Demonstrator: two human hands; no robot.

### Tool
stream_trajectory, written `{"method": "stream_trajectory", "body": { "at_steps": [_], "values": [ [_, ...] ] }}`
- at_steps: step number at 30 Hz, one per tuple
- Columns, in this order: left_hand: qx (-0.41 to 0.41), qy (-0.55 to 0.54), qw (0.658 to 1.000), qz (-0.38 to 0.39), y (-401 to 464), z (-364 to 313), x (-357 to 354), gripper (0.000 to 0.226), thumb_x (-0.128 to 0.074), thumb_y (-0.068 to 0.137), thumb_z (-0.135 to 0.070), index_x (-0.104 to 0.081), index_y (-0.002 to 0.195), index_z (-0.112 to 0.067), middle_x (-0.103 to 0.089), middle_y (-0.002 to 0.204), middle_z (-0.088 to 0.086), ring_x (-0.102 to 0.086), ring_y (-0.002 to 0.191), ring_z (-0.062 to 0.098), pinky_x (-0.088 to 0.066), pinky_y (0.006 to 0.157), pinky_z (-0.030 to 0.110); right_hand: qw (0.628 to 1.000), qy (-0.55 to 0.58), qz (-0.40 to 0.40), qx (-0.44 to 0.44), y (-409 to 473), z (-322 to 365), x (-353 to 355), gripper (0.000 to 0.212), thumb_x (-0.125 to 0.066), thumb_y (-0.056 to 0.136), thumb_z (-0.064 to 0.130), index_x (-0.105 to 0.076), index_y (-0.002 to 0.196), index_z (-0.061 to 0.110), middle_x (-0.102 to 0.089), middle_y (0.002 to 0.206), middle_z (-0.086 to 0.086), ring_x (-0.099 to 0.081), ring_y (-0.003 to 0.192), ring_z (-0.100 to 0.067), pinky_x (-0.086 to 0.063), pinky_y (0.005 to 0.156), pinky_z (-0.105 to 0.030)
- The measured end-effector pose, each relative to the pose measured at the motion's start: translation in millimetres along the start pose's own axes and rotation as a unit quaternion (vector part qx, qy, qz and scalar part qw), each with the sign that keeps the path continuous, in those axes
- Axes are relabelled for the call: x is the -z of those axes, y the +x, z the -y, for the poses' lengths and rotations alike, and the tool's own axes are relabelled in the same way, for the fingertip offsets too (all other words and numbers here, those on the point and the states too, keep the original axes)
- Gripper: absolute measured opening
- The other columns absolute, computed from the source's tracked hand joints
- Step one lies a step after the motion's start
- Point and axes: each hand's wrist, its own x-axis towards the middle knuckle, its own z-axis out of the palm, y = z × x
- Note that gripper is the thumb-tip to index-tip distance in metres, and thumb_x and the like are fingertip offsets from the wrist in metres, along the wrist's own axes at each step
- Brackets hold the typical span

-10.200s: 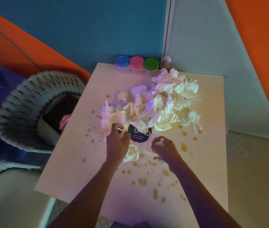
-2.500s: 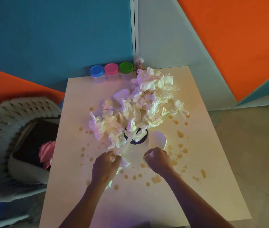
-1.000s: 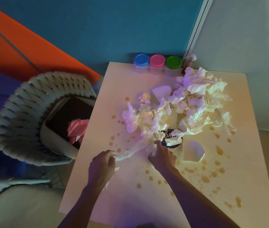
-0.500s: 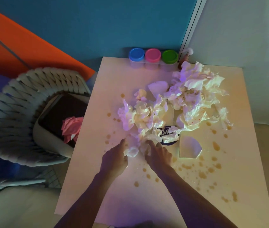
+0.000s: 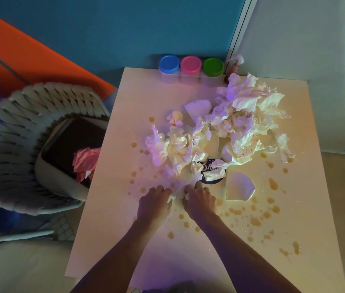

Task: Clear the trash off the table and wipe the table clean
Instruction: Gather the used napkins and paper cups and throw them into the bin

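Note:
A heap of crumpled white napkins (image 5: 226,132) covers the far half of the pale table (image 5: 108,208). A dark round lid with white print (image 5: 211,172) lies half buried at the heap's near edge, and a flat white paper piece (image 5: 240,188) lies to its right. My left hand (image 5: 153,203) and my right hand (image 5: 198,200) sit side by side at the near edge of the heap, both gripping one thin crumpled tissue (image 5: 176,192) between them. Brown drips (image 5: 254,220) spot the table around the heap.
Three jars with blue (image 5: 169,64), pink (image 5: 191,64) and green (image 5: 213,66) lids stand at the table's far edge. A woven chair (image 5: 19,132) to the left holds a bin (image 5: 61,149) with pink paper (image 5: 86,161) inside. A cushion corner shows at the lower left.
My hands, apart and stretching a tissue one second ago, have come together at the heap's near edge. The camera view has shifted slightly.

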Motion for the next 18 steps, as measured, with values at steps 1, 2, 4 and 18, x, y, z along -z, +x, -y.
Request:
{"method": "stream_trajectory", "body": {
  "at_steps": [1,2,4,18],
  "values": [
    [0.008,-0.011,1.000,-0.005,-1,-1,2,0.017,-0.067,0.089,-0.039,-0.066,0.095,-0.024,-0.061,0.085,-0.005,-0.063,0.077,0.019,-0.047,0.053,0.030,1.000,-0.001,0.002,0.002,0,0,0,0.030,-0.055,0.095,0.037,-0.056,0.123,0.029,-0.046,0.120,-0.002,-0.053,0.112,-0.028,-0.048,0.079,-0.038],
    [0.018,-0.027,0.999,-0.010,-2,-1,6,0.017,-0.064,0.090,-0.040,-0.064,0.093,-0.024,-0.060,0.084,-0.006,-0.062,0.076,0.018,-0.047,0.055,0.029,1.000,-0.002,0.004,0.006,0,0,1,0.031,-0.055,0.095,0.038,-0.056,0.124,0.028,-0.046,0.121,-0.002,-0.053,0.112,-0.028,-0.048,0.080,-0.038],
    [0.042,-0.063,0.997,-0.016,-3,0,12,0.015,-0.062,0.089,-0.038,-0.060,0.087,-0.023,-0.057,0.082,-0.007,-0.059,0.072,0.017,-0.047,0.055,0.029,1.000,0.003,0.006,0.014,1,-2,2,0.033,-0.055,0.094,0.040,-0.056,0.125,0.027,-0.047,0.121,-0.002,-0.053,0.112,-0.028,-0.047,0.080,-0.038],
    [0.098,-0.283,0.951,-0.070,-25,14,32,0.039,-0.064,0.083,-0.007,-0.063,0.103,-0.040,-0.068,0.085,-0.019,-0.064,0.080,0.002,-0.055,0.073,0.023,0.976,0.211,0.017,-0.047,-1,-20,30,0.014,-0.063,0.078,0.031,-0.056,0.073,0.020,-0.061,0.078,0.001,-0.058,0.079,-0.030,-0.040,0.061,-0.031]
  ]
}}
